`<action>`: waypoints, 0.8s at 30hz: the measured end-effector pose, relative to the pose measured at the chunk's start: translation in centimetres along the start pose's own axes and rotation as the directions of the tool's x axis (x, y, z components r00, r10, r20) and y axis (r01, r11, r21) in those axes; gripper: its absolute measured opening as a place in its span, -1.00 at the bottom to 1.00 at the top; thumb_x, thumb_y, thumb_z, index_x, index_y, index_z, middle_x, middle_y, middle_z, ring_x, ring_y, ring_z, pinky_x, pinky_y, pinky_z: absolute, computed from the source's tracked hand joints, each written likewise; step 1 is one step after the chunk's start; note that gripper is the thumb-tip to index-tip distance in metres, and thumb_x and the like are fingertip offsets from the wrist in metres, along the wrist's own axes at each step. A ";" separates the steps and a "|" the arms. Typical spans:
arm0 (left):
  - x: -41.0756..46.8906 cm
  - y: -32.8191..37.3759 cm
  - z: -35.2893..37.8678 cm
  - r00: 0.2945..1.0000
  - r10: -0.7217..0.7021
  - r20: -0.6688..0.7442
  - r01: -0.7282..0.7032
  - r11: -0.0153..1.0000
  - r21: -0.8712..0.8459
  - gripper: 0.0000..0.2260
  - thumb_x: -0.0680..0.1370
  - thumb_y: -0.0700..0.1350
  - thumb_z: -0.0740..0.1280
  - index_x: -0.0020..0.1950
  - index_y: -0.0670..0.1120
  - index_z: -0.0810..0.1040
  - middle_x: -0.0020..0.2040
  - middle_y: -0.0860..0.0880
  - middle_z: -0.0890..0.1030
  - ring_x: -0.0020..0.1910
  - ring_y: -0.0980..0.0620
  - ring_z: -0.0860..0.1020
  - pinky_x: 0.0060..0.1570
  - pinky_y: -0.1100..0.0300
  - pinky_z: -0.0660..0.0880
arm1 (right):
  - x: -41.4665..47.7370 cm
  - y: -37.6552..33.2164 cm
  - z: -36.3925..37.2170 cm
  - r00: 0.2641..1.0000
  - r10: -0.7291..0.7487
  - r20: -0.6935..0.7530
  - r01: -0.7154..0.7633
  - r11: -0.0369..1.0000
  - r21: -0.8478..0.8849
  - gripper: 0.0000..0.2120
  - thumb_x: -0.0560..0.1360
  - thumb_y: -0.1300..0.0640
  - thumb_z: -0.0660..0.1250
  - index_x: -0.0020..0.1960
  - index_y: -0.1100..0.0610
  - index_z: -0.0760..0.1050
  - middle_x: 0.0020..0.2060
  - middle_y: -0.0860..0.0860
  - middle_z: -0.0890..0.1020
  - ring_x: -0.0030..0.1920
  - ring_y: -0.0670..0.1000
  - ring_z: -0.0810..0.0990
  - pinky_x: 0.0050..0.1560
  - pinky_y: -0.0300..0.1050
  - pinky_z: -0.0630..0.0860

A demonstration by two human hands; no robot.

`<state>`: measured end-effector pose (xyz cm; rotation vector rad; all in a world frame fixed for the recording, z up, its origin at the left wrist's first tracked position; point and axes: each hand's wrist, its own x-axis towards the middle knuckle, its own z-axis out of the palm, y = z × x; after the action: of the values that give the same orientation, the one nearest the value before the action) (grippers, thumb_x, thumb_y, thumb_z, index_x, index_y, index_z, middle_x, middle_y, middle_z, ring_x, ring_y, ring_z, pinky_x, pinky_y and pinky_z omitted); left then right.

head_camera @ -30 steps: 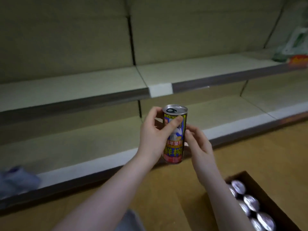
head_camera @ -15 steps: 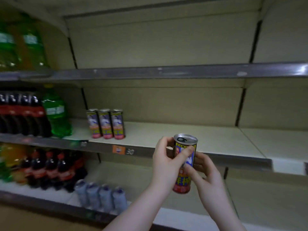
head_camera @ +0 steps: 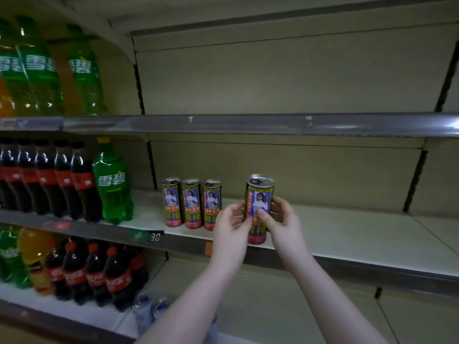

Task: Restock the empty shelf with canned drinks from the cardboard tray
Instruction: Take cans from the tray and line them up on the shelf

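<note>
The left hand [head_camera: 229, 228] and right hand [head_camera: 283, 223] are bare, as are both slender forearms [head_camera: 320, 289] (a blurred scrap of grey-blue cloth [head_camera: 213, 327] shows between them low down).

held can [head_camera: 259, 194]: yellow-blue-red label, silver top | 3 shelf cans [head_camera: 190, 203]: same print | bottle [head_camera: 113, 187]: green | shelf [head_camera: 347, 232]: beige

can [head_camera: 258, 194] brought up to shelf [head_camera: 347, 232], now near three shelved cans [head_camera: 191, 204]
</note>
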<state>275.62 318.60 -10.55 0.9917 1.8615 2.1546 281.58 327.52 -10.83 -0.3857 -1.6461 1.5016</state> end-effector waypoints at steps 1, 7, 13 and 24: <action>0.7 -0.4 -0.2 1.000 -0.006 -0.010 0.006 1.000 0.012 -0.76 0.50 -0.38 0.28 0.09 -0.11 0.46 0.11 -0.15 0.54 -0.09 0.12 0.52 -0.15 0.52 0.46 | 0.7 0.3 0.6 1.000 0.003 0.003 -0.003 1.000 0.000 -0.72 0.49 0.32 0.33 0.13 0.08 0.40 0.00 0.07 0.61 0.06 0.07 0.58 0.12 -0.02 0.53; 3.8 -2.6 -1.1 0.995 -0.097 -0.032 0.099 0.992 0.076 -0.65 0.49 -0.41 0.25 0.23 -0.14 0.44 0.18 -0.13 0.48 -0.06 0.16 0.50 -0.21 0.53 0.44 | 3.5 2.2 3.2 0.998 0.045 0.040 -0.046 0.998 0.035 -0.75 0.50 0.33 0.30 0.13 0.13 0.39 -0.03 0.03 0.59 -0.04 -0.04 0.57 0.02 -0.22 0.51; 5.3 -4.2 -1.8 0.984 -0.176 -0.035 0.178 0.981 0.073 -0.63 0.48 -0.43 0.24 0.23 -0.14 0.40 -0.06 0.11 0.49 -0.05 0.11 0.48 -0.20 0.46 0.43 | 5.6 4.8 5.0 0.995 0.072 0.066 -0.074 0.997 0.037 -0.78 0.50 0.35 0.30 0.04 0.09 0.40 -0.14 -0.09 0.58 -0.15 -0.15 0.56 -0.19 -0.44 0.51; 6.3 -6.3 -2.3 0.960 -0.280 -0.024 0.281 0.947 0.155 -0.58 0.47 -0.34 0.30 0.32 -0.18 0.38 0.25 -0.12 0.46 0.11 0.01 0.47 0.26 0.07 0.41 | 7.1 8.0 6.2 0.989 0.140 0.050 -0.142 0.989 0.036 -0.75 0.50 0.37 0.28 0.10 0.12 0.43 -0.08 0.03 0.62 -0.08 -0.02 0.60 0.03 -0.13 0.53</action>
<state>267.48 321.24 -13.99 0.6962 2.0569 1.8704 270.33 330.32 -15.00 -0.4557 -1.6523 1.6570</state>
